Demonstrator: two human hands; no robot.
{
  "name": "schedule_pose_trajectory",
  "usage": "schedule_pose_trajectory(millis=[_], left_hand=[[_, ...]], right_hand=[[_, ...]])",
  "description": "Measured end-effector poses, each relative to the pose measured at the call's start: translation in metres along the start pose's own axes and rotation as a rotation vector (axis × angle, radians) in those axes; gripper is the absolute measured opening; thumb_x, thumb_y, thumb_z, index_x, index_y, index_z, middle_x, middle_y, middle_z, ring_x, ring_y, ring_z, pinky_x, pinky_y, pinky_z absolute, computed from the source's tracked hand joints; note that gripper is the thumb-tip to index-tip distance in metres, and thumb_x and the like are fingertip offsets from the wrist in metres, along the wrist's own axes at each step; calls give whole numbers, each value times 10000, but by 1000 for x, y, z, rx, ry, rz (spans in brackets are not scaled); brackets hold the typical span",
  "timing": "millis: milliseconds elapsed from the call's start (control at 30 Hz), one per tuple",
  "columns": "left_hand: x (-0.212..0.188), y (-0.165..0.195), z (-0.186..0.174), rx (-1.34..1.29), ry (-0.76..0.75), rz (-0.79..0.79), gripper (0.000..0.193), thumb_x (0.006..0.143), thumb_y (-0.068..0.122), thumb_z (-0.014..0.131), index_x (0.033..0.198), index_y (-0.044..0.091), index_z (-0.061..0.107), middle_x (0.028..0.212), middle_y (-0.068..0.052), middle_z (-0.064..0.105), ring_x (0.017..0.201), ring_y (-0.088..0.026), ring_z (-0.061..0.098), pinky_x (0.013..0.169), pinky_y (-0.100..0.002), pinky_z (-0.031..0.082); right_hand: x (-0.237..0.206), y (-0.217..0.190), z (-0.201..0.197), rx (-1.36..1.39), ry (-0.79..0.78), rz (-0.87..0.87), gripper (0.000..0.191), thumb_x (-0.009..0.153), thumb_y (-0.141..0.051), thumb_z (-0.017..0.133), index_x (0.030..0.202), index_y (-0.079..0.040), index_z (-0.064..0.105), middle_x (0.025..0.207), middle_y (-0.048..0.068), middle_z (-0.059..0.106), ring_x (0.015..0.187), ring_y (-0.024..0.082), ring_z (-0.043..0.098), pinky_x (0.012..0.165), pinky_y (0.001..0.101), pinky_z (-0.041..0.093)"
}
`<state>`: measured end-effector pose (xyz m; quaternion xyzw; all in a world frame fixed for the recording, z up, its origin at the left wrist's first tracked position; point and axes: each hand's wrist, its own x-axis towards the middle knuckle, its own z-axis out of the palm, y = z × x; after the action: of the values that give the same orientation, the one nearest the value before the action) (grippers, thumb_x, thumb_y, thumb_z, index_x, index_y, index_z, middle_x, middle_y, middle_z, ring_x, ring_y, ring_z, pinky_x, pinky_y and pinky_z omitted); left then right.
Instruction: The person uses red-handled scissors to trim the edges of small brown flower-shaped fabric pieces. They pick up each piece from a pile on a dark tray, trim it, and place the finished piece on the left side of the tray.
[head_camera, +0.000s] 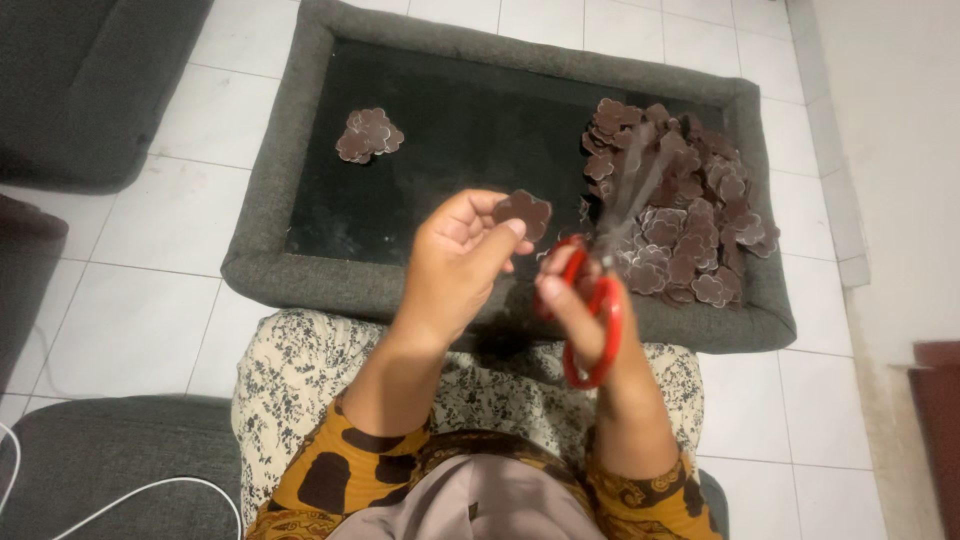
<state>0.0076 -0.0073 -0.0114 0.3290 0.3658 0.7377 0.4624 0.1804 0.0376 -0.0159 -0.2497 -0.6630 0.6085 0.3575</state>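
Head view looks down on a person seated at a grey-rimmed black tray (300, 275) on a white tiled floor (160, 290). Left hand (455, 260), at the centre of the frame, pinches one brown flower-shaped cutout (524, 212) between thumb and fingertips, the other fingers loosely curled. Right hand (590, 320), just right of it, is closed through the loops of red-handled scissors (592, 310), whose blades point up and away and are smeared by motion, so I cannot tell whether they are parted or closed.

As for progress, I judge it early: a small stack of cutouts (369, 134) lies at the upper left of the tray, while a far larger heap (680, 215) fills its right side. Which of the two is the finished lot cannot be read for certain.

What the scissors are doing to the held piece is hard to make out. Grey cushions (90, 80) and a white cable (120, 495) are cut off at the left edge, and patterned sleeves (330, 470) hide the forearms.
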Motion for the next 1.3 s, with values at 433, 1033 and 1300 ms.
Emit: schedule_pose_trajectory(millis=[433, 1033, 1300], left_hand=[[-1, 8, 1, 56, 96, 0, 90, 962, 114, 685, 1008, 46, 649, 899, -27, 727, 768, -49, 628, 707, -214, 508], [-2, 18, 14, -197, 44, -76, 140, 931, -4, 666, 1005, 13, 550, 811, -69, 650, 532, -79, 552, 449, -229, 451], [-4, 16, 17, -199, 74, -80, 142, 935, -7, 674, 959, 20, 537, 785, -77, 650, 506, -76, 539, 438, -227, 434]], right_hand=[[-11, 11, 16, 136, -195, 163, 442, 946, -358, 682, 1213, -30, 552, 1010, 52, 566, 939, 150, 561, 842, 317, 507], [-11, 11, 18, 124, -148, 124, 671, 930, -633, 647, 1209, -32, 536, 1015, 25, 523, 912, 118, 508, 801, 272, 461], [-11, 10, 19, 143, -150, 120, 683, 948, -658, 620, 1200, -29, 540, 991, 25, 510, 903, 122, 493, 800, 276, 453]])
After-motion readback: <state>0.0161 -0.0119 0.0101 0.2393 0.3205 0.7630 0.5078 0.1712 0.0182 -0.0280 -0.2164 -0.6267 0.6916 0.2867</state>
